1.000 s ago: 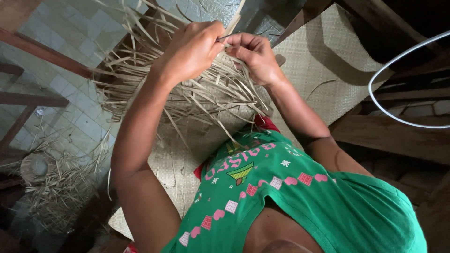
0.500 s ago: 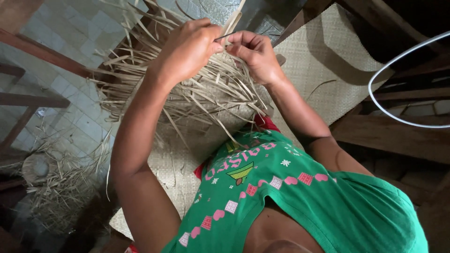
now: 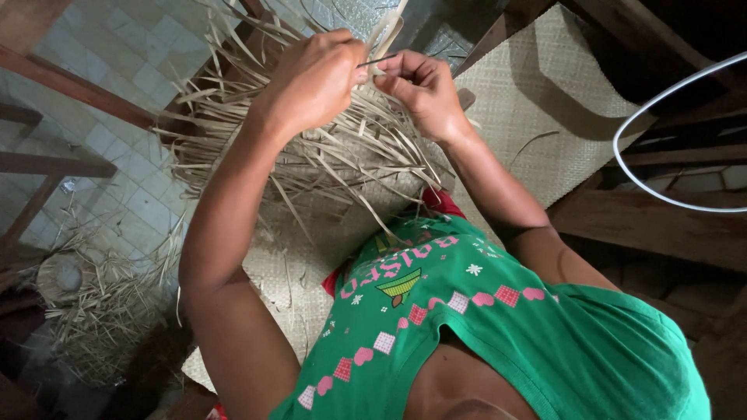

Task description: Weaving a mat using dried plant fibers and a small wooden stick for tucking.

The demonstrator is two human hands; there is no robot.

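Mat [image 3: 537, 85]: a pale woven sheet, the largest thing in view; it spreads beneath and to the right of both hands and runs back under the arms toward the body.
Floor [image 3: 117, 70]: grey tiles to the left of the left hand, crossed by dark wooden bars.
Shirt [image 3: 498, 342]: green with a printed pattern, at the near end of both arms, covering the lower part of the mat.
Strips [image 3: 311, 155]: a loose tangle of dry, flat, straw-coloured strips fanning out directly under and to the left of the hands, lying on the mat's unfinished edge; they hide the weave below them.
Scraps [image 3: 101, 311]: a heap of cut strip ends on the floor, well apart from the hands, beside the left elbow.
Hoop [image 3: 661, 101]: a thin white curved line to the right of the right hand, well apart from it.
Left hand [image 3: 315, 78]: raised above the strips, closed in a fist, pinching one end of a thin dark sliver.
Right hand [image 3: 424, 89]: just beside the left, fingers curled, pinching a pale strip [image 3: 389, 35] that stands up between the two hands.
Sliver [image 3: 377, 60]: short and dark, bridging the gap between the two hands; what it is I cannot tell.
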